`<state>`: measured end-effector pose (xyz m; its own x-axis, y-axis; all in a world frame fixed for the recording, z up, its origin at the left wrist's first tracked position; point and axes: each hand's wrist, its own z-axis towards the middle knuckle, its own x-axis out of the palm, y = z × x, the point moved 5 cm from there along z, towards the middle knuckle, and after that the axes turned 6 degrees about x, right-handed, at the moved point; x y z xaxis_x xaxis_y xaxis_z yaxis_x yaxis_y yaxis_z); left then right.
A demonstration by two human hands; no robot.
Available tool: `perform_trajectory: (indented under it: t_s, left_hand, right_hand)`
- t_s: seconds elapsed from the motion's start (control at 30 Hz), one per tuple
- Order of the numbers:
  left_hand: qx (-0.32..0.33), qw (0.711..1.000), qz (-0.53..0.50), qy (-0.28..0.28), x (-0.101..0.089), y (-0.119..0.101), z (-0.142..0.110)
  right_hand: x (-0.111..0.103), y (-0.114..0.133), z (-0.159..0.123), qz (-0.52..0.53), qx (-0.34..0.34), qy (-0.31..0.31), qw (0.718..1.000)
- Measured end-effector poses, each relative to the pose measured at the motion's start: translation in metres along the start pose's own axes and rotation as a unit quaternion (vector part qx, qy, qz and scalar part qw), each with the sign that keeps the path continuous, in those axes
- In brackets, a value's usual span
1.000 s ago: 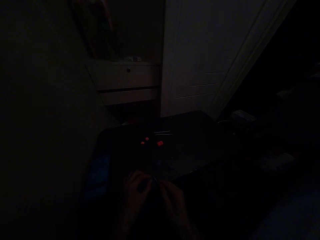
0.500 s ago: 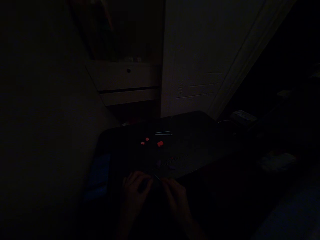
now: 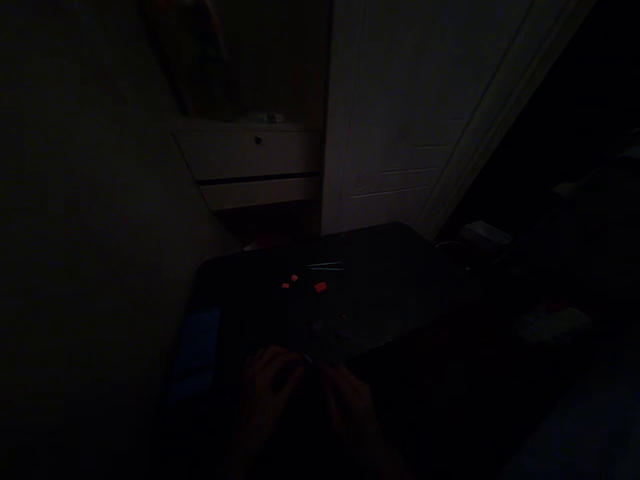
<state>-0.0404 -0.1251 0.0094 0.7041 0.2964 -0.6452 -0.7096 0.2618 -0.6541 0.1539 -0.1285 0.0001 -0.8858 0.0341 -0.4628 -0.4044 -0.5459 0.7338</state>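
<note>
The view is very dark. My left hand (image 3: 271,375) is at the near side of the dark table, thumb and fingers curled together in a pinch. Just right of it is my right hand (image 3: 348,395), its fingers also closed, tips close to the left hand's. A small thin pale piece (image 3: 307,358) glints between the fingertips; its kind is too dim to tell. Beyond the hands lie a red-orange block (image 3: 320,287), two smaller orange pieces (image 3: 285,286) and a pair of thin metal sticks, perhaps tweezers (image 3: 327,266).
A flat bluish rectangular thing (image 3: 197,350) lies at the table's left side. Faint small pieces (image 3: 319,326) rest just past the hands. Behind the table (image 3: 390,267) stand a drawer unit (image 3: 260,157) and a pale panelled door (image 3: 395,133). At right is a pale box (image 3: 485,233).
The thin pale piece between my fingertips has shifted slightly left and changed its angle. My right hand has moved slightly down; the things on the table stay put.
</note>
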Motion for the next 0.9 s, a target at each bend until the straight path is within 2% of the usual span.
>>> perform_trajectory:
  t_s: [0.1,0.23,0.5,0.63,0.9]
  left_hand:
    - [-0.007,1.0,0.003,-0.009,0.001,0.001,0.001]
    - [-0.005,1.0,0.006,-0.017,-0.002,0.003,-0.003]
    - [0.019,0.995,0.067,-0.067,-0.021,0.009,-0.019]
    - [0.028,0.995,0.071,-0.065,-0.019,0.007,-0.019]
    - [0.047,0.994,0.078,-0.066,-0.016,0.001,-0.017]
  right_hand:
    - [-0.001,0.001,-0.001,-0.013,-0.024,-0.02,0.999]
    - [0.002,-0.002,-0.003,-0.008,-0.035,0.003,0.999]
    - [0.012,-0.005,-0.009,-0.044,-0.043,0.059,0.996]
    - [0.015,-0.001,-0.008,-0.055,-0.048,0.094,0.993]
    - [0.017,0.0,-0.01,-0.089,-0.068,0.115,0.987]
